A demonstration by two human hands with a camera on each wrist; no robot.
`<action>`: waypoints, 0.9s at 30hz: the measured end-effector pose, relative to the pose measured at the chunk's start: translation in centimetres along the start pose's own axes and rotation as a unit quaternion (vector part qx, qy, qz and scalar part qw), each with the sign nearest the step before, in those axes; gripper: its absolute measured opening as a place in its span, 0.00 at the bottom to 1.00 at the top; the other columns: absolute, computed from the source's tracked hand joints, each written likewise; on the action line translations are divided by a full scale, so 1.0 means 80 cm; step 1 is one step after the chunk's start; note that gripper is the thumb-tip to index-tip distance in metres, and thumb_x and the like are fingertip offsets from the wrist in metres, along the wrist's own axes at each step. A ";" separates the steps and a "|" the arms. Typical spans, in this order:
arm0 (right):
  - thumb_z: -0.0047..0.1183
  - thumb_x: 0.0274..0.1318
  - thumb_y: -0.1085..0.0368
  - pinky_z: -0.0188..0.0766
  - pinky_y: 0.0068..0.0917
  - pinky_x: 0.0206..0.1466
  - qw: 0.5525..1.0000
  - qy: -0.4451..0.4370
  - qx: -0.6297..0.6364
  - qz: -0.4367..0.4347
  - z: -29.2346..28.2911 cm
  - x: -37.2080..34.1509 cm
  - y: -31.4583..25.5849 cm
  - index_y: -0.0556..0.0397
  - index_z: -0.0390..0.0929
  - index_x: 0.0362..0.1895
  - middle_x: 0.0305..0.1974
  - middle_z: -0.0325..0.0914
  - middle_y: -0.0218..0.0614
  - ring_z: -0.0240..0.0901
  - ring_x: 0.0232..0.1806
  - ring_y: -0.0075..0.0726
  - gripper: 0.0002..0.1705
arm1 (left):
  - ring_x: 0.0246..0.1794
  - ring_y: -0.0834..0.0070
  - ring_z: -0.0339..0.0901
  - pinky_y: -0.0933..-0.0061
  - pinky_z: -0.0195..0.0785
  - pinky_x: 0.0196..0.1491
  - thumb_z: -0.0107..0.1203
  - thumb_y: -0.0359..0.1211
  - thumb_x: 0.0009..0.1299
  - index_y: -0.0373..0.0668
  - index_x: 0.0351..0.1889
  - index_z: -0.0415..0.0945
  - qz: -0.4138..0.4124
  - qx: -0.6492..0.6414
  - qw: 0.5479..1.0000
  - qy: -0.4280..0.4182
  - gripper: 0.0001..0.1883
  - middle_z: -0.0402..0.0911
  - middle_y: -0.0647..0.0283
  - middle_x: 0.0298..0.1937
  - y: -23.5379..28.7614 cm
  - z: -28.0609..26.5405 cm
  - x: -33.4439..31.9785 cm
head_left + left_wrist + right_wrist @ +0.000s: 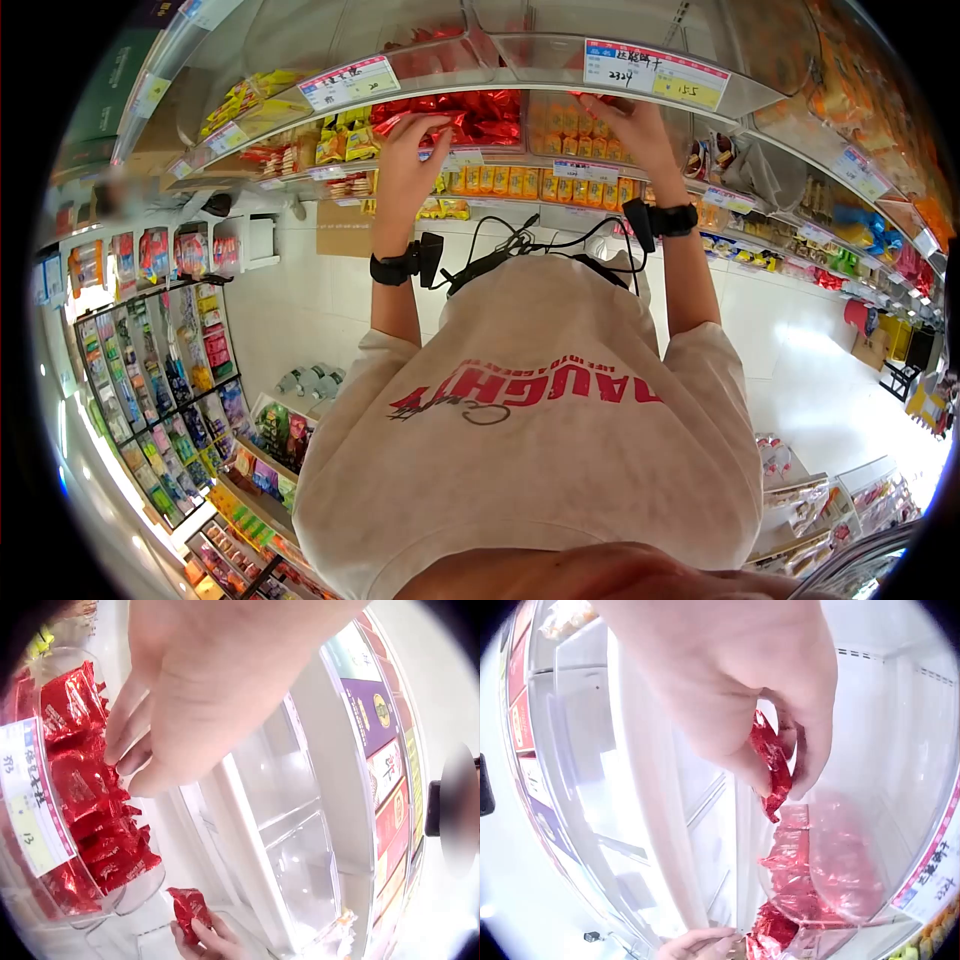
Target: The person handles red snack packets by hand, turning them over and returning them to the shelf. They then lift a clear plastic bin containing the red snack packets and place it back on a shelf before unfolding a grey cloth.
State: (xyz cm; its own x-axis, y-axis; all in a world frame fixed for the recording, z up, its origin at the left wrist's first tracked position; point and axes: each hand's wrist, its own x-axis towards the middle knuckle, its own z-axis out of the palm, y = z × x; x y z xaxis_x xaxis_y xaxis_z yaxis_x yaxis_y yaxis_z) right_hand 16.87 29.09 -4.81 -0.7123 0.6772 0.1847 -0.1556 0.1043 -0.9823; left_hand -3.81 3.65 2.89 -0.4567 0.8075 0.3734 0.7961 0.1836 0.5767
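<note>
My right hand [637,128] pinches a small red foil packet [777,774] between thumb and fingers, over the shelf. The same packet [189,906] shows in the left wrist view, upright in the fingers. My left hand [408,165] is at a clear bin of similar red packets [81,787]. Its fingertips [114,754] come right up to the inner side of the pile, thumb a little apart from them. In the right wrist view the left hand [697,945] appears low, beside the crumpled red packets [791,862].
Yellow packets [347,143] lie left of the red ones, orange packets [575,130] to the right. A shelf with price labels [655,72] overhangs the hands. Clear dividers [300,859] stand in the shelf. Cables [510,238] hang between the wrists. Another display rack [160,390] stands leftward.
</note>
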 end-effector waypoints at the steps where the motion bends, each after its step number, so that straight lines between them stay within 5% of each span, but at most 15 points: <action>1: 0.68 0.61 0.66 0.80 0.27 0.50 1.000 0.012 0.017 -0.003 0.011 -0.010 -0.021 0.58 0.79 0.59 0.52 0.84 0.43 0.82 0.50 0.31 0.23 | 0.45 0.60 0.83 0.66 0.75 0.49 0.65 0.29 0.69 0.38 0.51 0.82 -0.002 -0.009 1.000 -0.015 0.13 0.83 0.54 0.46 0.006 0.004 0.003; 3: 0.68 0.60 0.66 0.80 0.26 0.50 1.000 -0.004 0.012 0.005 0.016 -0.021 -0.038 0.60 0.80 0.58 0.49 0.85 0.41 0.82 0.49 0.30 0.23 | 0.47 0.56 0.82 0.63 0.76 0.49 0.64 0.31 0.70 0.39 0.54 0.81 -0.005 -0.025 0.999 -0.045 0.15 0.82 0.53 0.50 0.021 0.011 0.006; 6: 0.69 0.61 0.64 0.79 0.25 0.50 0.998 -0.050 -0.037 0.020 0.028 -0.031 -0.059 0.62 0.80 0.57 0.44 0.87 0.37 0.83 0.45 0.26 0.23 | 0.47 0.66 0.83 0.67 0.76 0.48 0.69 0.33 0.68 0.37 0.57 0.80 0.016 -0.040 0.998 -0.046 0.21 0.81 0.53 0.51 0.032 0.022 0.011; 10: 0.67 0.63 0.65 0.79 0.24 0.51 0.996 -0.085 0.016 0.035 0.047 -0.036 -0.057 0.63 0.80 0.58 0.48 0.87 0.39 0.81 0.47 0.24 0.22 | 0.44 0.73 0.83 0.72 0.76 0.45 0.72 0.34 0.66 0.34 0.59 0.79 0.011 -0.154 0.988 -0.023 0.26 0.83 0.54 0.50 0.053 0.033 0.014; 14: 0.63 0.67 0.65 0.77 0.23 0.54 0.994 -0.087 0.049 0.047 0.066 -0.043 -0.072 0.64 0.80 0.59 0.51 0.86 0.38 0.80 0.50 0.24 0.21 | 0.36 0.77 0.83 0.76 0.76 0.42 0.72 0.34 0.66 0.32 0.61 0.75 -0.036 -0.193 0.971 -0.137 0.28 0.87 0.58 0.43 0.039 0.029 0.010; 17: 0.58 0.71 0.64 0.75 0.24 0.58 0.992 -0.082 0.060 0.069 0.072 -0.044 -0.077 0.64 0.79 0.61 0.54 0.85 0.40 0.79 0.54 0.25 0.20 | 0.32 0.78 0.82 0.75 0.75 0.38 0.74 0.38 0.64 0.33 0.57 0.79 -0.061 -0.261 0.956 -0.117 0.27 0.87 0.58 0.42 0.030 0.031 0.001; 27: 0.55 0.74 0.64 0.75 0.25 0.59 0.988 -0.076 0.110 0.075 0.090 -0.046 -0.068 0.65 0.79 0.62 0.54 0.85 0.43 0.79 0.54 0.26 0.20 | 0.40 0.77 0.83 0.75 0.76 0.44 0.73 0.33 0.66 0.32 0.60 0.76 -0.055 -0.274 0.952 -0.124 0.27 0.86 0.58 0.46 0.030 0.011 -0.004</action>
State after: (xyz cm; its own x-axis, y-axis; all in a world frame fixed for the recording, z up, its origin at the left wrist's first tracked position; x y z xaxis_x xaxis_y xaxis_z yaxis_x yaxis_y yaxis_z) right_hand 15.42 20.77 0.10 -0.8305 0.5542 0.0563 -0.1740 -0.1619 -0.9713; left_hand -1.41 4.28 3.52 -0.3635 0.9201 0.1457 0.3918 0.0091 0.9200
